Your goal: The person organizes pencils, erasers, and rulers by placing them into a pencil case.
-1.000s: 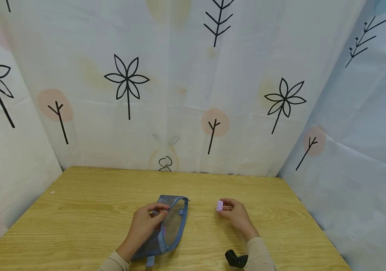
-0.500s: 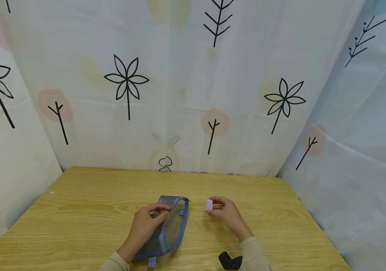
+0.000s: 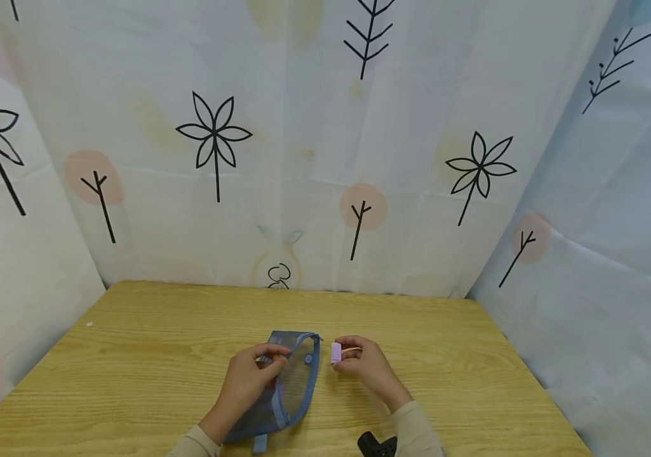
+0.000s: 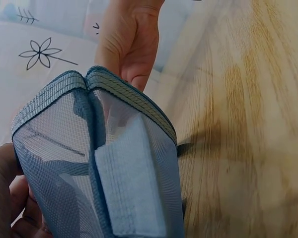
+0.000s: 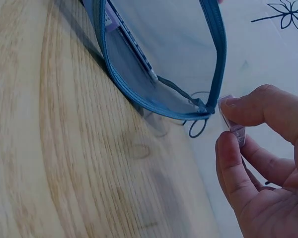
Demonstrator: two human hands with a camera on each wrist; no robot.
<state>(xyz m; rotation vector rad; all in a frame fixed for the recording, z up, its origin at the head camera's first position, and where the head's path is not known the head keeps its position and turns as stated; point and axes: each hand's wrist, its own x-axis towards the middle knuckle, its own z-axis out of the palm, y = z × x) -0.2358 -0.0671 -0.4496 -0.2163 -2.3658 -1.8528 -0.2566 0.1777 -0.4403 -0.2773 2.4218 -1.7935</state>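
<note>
A blue mesh zip pouch (image 3: 296, 387) stands on the table with its zipped mouth open toward the right. My left hand (image 3: 251, 381) pinches one edge of that mouth between thumb and fingers. Just right of the opening, my right hand (image 3: 368, 368) holds a small lilac block (image 3: 336, 353) in its fingertips; its exact kind is unclear. In the right wrist view, the block (image 5: 233, 119) is close to the pouch's zip end, outside the pouch. Inside lie a slim patterned stick, perhaps a pen (image 5: 136, 42), and a purple item (image 5: 111, 20), partly hidden.
The wooden table (image 3: 445, 355) reaches back to a patterned curtain (image 3: 302, 158), with more curtain at both sides. A black object (image 3: 376, 445) shows beside the right sleeve. A tiny pale scrap (image 3: 89, 324) lies at the far left of the tabletop.
My right hand has moved left with the lilac block, closer to the pouch's mouth. My left hand keeps its pinch on the edge, and the pouch has shifted only slightly.
</note>
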